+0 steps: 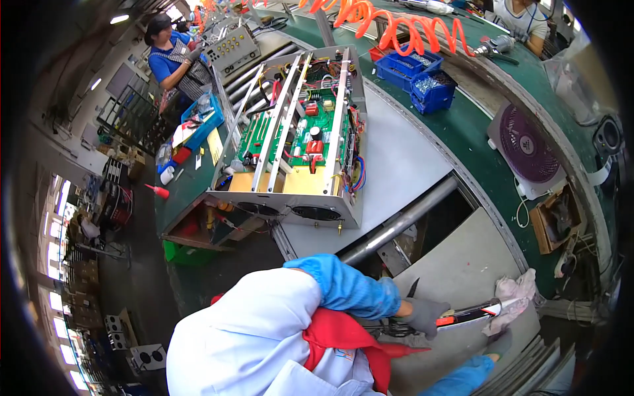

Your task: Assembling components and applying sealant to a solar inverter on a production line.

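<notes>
My left hand (424,318), in a grey glove and a blue oversleeve, is closed at the near end of a long black tool with orange parts (465,315). The tool's exact kind is unclear. Its far end reaches a crumpled pale pink cloth (515,297) on the grey board (465,264). Below the cloth is my right hand (500,344), also gloved; its fingers are too hidden to read. Dark cables (389,327) lie beside the left wrist, and a pointed black piece (414,288) sticks up behind that hand.
An uncovered metal chassis with green circuit boards (297,142) stands ahead on the line. Metal rollers (386,231) border a gap. Blue screw bins (432,90), a purple fan (528,144) and coiled orange hose (403,33) are at the right. A co-worker (173,59) stands far left.
</notes>
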`<action>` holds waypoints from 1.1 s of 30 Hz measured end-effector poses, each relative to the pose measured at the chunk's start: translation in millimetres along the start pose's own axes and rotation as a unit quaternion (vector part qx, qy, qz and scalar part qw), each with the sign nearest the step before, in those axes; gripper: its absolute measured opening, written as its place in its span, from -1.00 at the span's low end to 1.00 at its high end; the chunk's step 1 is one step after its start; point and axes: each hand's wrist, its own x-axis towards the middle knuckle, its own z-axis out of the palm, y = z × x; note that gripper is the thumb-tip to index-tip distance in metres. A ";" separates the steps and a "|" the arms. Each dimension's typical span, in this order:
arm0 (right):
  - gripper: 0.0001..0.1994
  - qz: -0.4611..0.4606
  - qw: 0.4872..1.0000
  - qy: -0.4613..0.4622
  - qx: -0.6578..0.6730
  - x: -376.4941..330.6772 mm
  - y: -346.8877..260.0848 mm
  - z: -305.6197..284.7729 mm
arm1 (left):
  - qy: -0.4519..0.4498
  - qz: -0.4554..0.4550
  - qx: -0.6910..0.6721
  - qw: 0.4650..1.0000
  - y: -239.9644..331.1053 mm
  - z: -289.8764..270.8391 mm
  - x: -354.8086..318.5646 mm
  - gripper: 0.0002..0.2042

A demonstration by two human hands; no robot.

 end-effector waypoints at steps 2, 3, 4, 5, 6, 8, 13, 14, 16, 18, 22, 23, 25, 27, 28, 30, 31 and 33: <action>-0.62 -0.258 0.870 0.059 -0.417 -17.1 23.4 -52.4 | 0.009 0.032 0.021 0.999 2.8 16.8 23.5 -0.32; -0.60 -0.444 0.530 0.096 -0.716 -27.8 36.6 -83.5 | 0.001 -0.002 0.034 0.999 11.1 22.8 29.5 -0.31; -0.60 -0.444 0.529 0.098 -0.716 -41.0 39.4 -84.8 | 0.000 -0.041 0.047 0.998 15.9 28.2 37.0 -0.30; -0.58 -0.397 0.597 0.120 -0.686 -76.7 38.8 -63.6 | -0.001 -0.040 0.047 0.998 7.3 39.6 56.0 -0.30; -0.56 -0.353 0.655 0.131 -0.655 -105.8 28.4 -34.2 | 0.040 -0.034 0.067 0.996 -8.2 54.2 79.0 -0.30; -0.56 -0.273 0.809 0.170 -0.492 -156.7 21.0 8.5 | 0.058 -0.020 0.100 0.993 -22.5 77.8 100.5 -0.30; -0.52 -0.243 0.930 0.146 -0.233 -255.8 6.9 121.0 | 0.014 0.023 0.150 0.988 -42.0 69.4 108.9 -0.33; -0.52 -0.240 0.939 0.125 -0.211 -267.7 7.3 136.8 | 0.011 0.024 0.154 0.988 -33.0 61.4 97.4 -0.33; -0.52 -0.243 0.946 0.094 -0.191 -287.3 12.2 156.5 | 0.098 0.040 0.065 0.992 -6.9 45.7 56.8 -0.39; -0.55 -0.214 0.971 0.024 -0.106 -301.1 27.6 179.9 | 0.129 0.069 0.007 0.989 -5.8 35.2 34.0 -0.42; -0.56 -0.102 0.966 -0.232 0.045 -338.4 71.7 226.2 | 0.211 0.147 -0.098 0.961 -16.3 17.1 -34.3 -0.49; -0.56 -0.134 0.957 -0.259 0.001 -344.4 90.5 237.4 | 0.255 0.121 -0.110 0.953 -22.8 11.6 -53.3 -0.51; -0.56 -0.126 0.941 -0.311 -0.048 -381.0 102.5 266.0 | 0.297 0.061 -0.151 0.941 -50.7 -4.5 -80.5 -0.53; -0.57 -0.061 0.903 -0.423 -0.054 -390.8 117.4 279.5 | 0.353 0.009 -0.177 0.918 -69.0 -17.1 -119.7 -0.55; -0.57 -0.060 0.901 -0.425 -0.061 -401.7 119.2 287.2 | 0.391 -0.005 -0.166 0.905 -93.9 -20.5 -128.4 -0.57; -0.57 0.063 0.865 -0.498 -0.004 -434.9 129.1 313.1 | 0.462 0.028 -0.205 0.862 -128.1 -21.9 -155.2 -0.54; -0.57 0.100 0.850 -0.518 -0.005 -442.9 141.8 319.3 | 0.463 0.015 -0.183 0.867 -146.0 -26.1 -174.8 -0.53; -0.52 0.138 0.797 -0.582 -0.080 -462.7 158.1 326.9 | 0.459 -0.026 -0.172 0.871 -169.2 -23.9 -216.0 -0.50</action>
